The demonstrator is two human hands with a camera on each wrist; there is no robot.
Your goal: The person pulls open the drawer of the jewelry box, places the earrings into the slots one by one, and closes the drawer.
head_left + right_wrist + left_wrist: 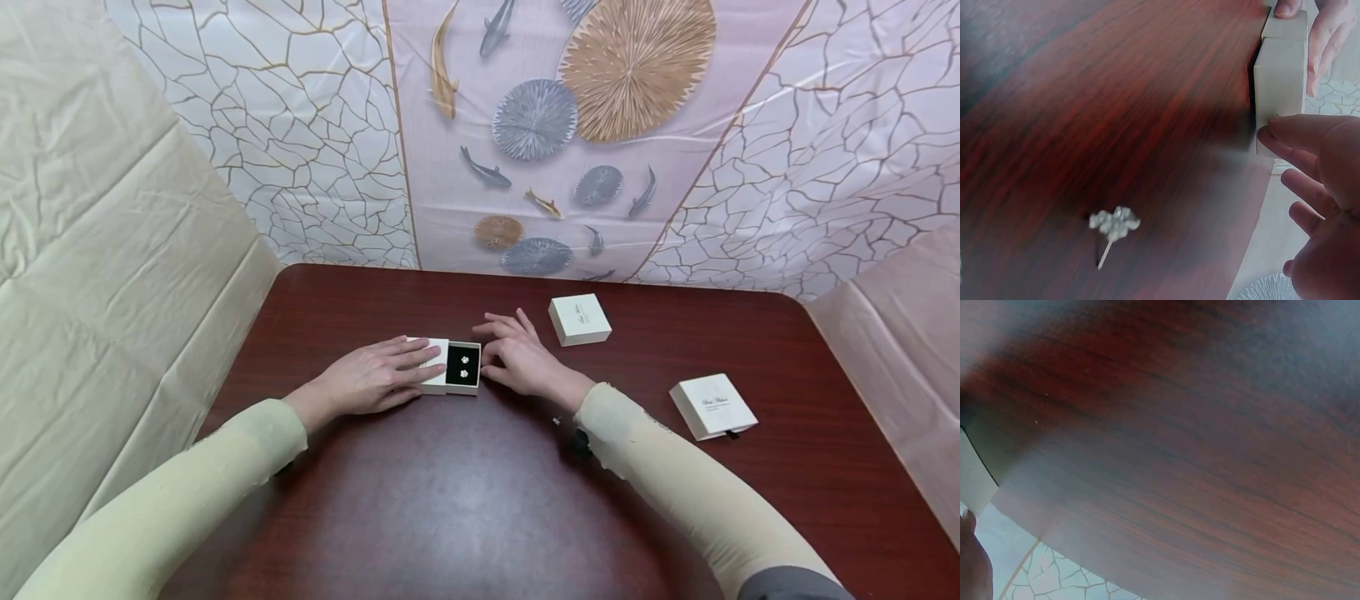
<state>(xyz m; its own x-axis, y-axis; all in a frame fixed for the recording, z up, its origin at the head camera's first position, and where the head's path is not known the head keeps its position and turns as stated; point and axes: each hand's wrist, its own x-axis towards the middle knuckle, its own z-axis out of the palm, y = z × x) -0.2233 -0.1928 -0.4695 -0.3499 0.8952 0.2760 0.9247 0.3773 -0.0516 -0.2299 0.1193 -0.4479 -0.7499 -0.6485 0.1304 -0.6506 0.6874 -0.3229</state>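
A white jewelry box (437,387) lies partly slid apart, its black-lined drawer (463,387) showing two small flower-shaped earrings (464,367). My left hand (382,375) holds the box's sleeve, fingers across the top and thumb along the near side. At the drawer's right end is my right hand (521,358). In the right wrist view its thumb and forefinger (1304,131) pinch at that end; any tab between them is hidden. A loose sparkling earring (1114,225) with a thin post lies on the table, near the right wrist.
Two more white boxes stand to the right: one farther back (581,319), the other nearer (714,406) with a small black tab. The dark red table (420,500) meets patterned cloth (330,167) behind and plain cloth at both sides.
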